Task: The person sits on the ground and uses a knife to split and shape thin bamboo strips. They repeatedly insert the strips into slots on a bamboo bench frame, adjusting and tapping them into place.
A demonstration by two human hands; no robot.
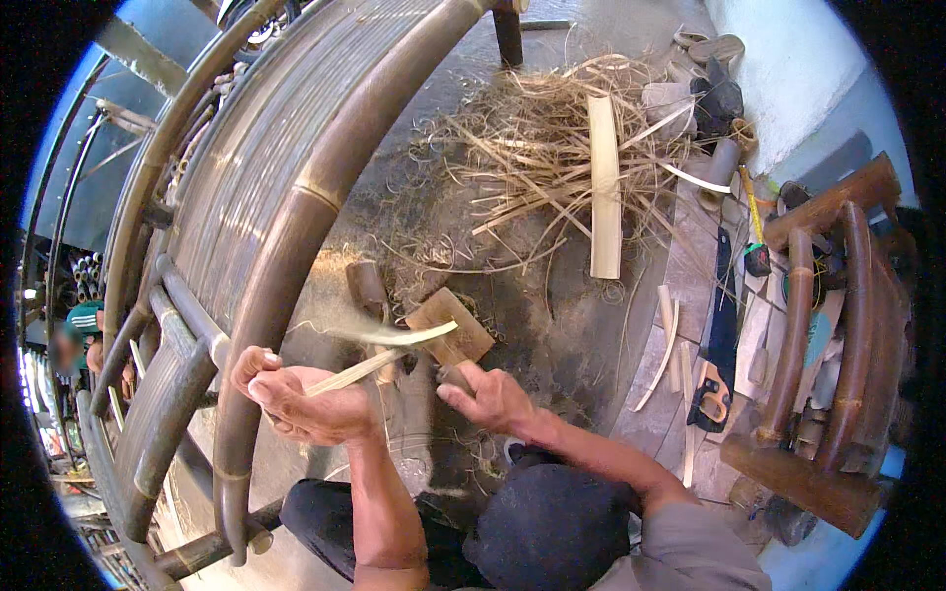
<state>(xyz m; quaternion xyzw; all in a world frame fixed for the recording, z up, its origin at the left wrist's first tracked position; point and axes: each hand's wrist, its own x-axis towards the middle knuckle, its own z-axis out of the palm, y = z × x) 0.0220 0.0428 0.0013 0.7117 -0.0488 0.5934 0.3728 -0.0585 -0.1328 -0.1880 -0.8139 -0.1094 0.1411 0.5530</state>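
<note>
My left hand (pixel 320 402) is closed around a thin pale bamboo strip (pixel 360 372), whose free end points toward my right hand. My right hand (pixel 495 402) grips a short wooden-handled tool (pixel 454 376); its blade cannot be made out clearly. A second pale strip (pixel 429 336), curved and partly blurred, lies above the first, between the hands. Just beyond my right hand is a flat brown wooden block (pixel 463 320), which the curved strip's tip overlaps. A short brown bamboo piece (pixel 368 284) stands beyond the strips.
A large bamboo bench (pixel 296 217) fills the left, close to my left hand. Ahead lies a heap of shavings (pixel 522 163) with a wide bamboo slat (pixel 604 187). On the right are a handsaw (pixel 717 345), a tape measure (pixel 757 258) and a bamboo frame (pixel 796 335). Another person (pixel 84 330) is far left.
</note>
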